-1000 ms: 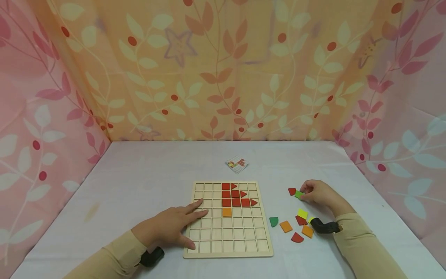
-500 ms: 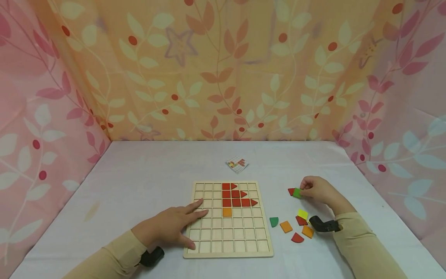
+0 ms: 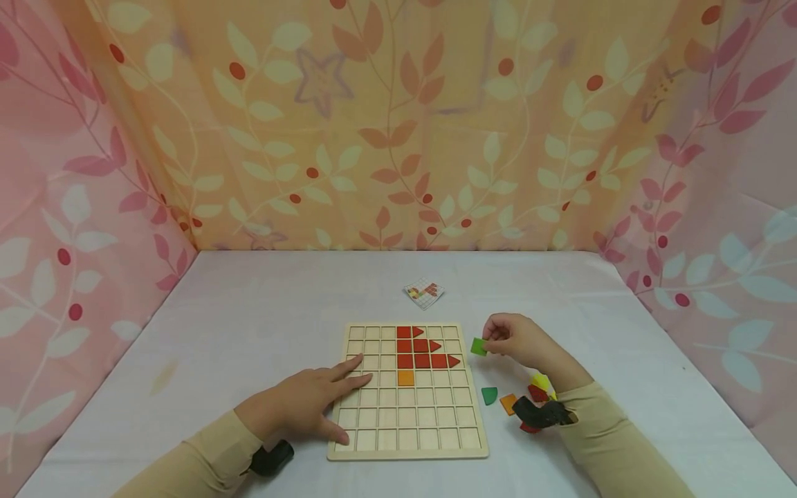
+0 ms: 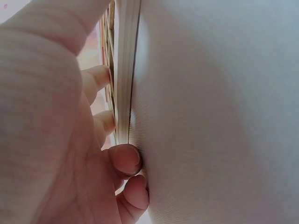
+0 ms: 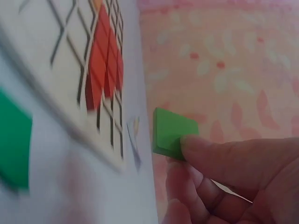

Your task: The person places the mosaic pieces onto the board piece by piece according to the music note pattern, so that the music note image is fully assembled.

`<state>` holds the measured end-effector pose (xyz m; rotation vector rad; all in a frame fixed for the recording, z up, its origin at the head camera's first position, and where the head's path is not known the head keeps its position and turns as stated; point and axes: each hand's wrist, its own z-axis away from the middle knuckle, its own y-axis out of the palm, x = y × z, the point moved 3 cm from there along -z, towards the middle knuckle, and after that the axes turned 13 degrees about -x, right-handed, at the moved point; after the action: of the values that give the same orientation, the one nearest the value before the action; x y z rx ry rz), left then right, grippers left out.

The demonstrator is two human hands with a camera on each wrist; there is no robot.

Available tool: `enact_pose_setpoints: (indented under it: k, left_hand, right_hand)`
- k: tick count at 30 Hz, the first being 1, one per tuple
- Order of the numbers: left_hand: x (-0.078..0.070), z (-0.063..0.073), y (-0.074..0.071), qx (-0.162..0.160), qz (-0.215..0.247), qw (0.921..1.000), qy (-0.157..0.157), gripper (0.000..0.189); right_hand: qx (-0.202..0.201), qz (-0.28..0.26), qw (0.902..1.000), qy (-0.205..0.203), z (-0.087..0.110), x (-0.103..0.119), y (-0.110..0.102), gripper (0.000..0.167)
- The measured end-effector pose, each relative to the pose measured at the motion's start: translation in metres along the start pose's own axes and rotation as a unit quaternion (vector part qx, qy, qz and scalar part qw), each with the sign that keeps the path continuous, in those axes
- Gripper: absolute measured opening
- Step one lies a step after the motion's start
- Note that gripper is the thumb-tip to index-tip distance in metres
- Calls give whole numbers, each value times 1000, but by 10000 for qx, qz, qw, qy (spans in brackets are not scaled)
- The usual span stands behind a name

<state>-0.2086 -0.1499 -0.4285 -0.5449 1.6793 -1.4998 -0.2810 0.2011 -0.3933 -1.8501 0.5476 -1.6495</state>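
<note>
A light green square tile [image 3: 479, 346] is pinched between the thumb and fingers of my right hand [image 3: 519, 340], just beyond the right edge of the wooden grid board [image 3: 407, 439]. The right wrist view shows the same green tile [image 5: 173, 133] clear of the tabletop. My left hand [image 3: 308, 400] lies spread over the board's left side, its thumb and two fingers on the grid. In the left wrist view, fingers [image 4: 126, 158] lie along the board's edge [image 4: 125, 74]. Set in the board are several red tiles [image 3: 422, 362] in three rows, with an orange square [image 3: 406, 378] below them.
Right of the board lie a dark green quarter-round tile [image 3: 490, 395], an orange tile [image 3: 508, 404], a yellow tile [image 3: 539, 381] and red tiles [image 3: 537, 393], partly covered by the black wrist camera [image 3: 538, 413]. A pattern card [image 3: 424, 294] lies behind the board. Patterned cloth surrounds the table.
My right hand has picked up the light green tile from beside a red one and carried it left toward the board. The left hand has stayed in place.
</note>
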Motion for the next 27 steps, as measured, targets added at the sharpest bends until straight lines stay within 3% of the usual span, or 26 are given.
enact_pose_setpoints:
  k: [15,27]
  left_hand:
    - [0,0,-1,48,39,10000,-70,94]
    - [-1,0,-1,25,77,10000,-33,94]
  right_hand:
    - [698,-144,9892,-1278,13,56,71,11]
    - [698,104,9874,-1415,17,68,98,16]
